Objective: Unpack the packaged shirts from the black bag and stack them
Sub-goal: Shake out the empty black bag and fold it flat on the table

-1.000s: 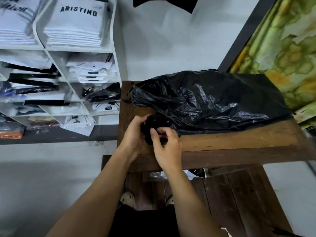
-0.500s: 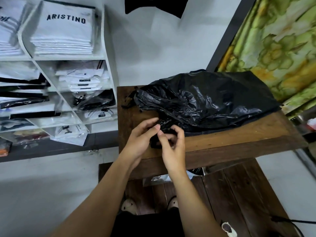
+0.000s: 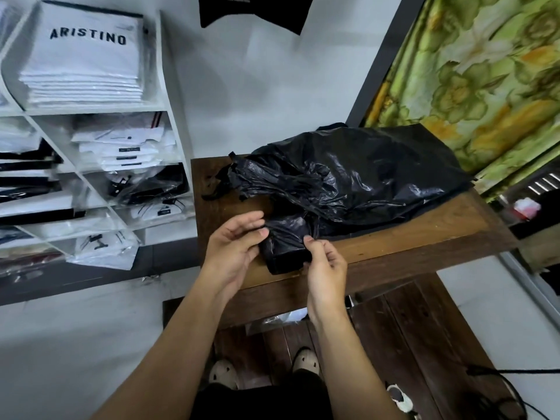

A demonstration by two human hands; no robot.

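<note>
A crumpled black plastic bag (image 3: pixel 357 174) lies across a dark wooden table (image 3: pixel 424 234). Its twisted, bunched neck (image 3: pixel 286 242) points toward me at the table's front edge. My left hand (image 3: pixel 235 244) holds the neck from the left, fingers partly spread, fingertips pinching the plastic. My right hand (image 3: pixel 325 268) pinches the neck's right side with thumb and forefinger. The bag's contents are hidden; no packaged shirt from it shows.
White shelves (image 3: pixel 169 116) on the left hold stacks of packaged shirts (image 3: pixel 85 62), one printed ARISTINO. A green floral curtain (image 3: pixel 485 71) hangs at the right. A lower wooden platform (image 3: pixel 409 328) and my feet are under the table; a black cable (image 3: pixel 509 380) lies at the lower right.
My hands have drawn apart on the bag's neck, and the bunched plastic between them has loosened and spread wider. The camera has shifted a little closer to the table.
</note>
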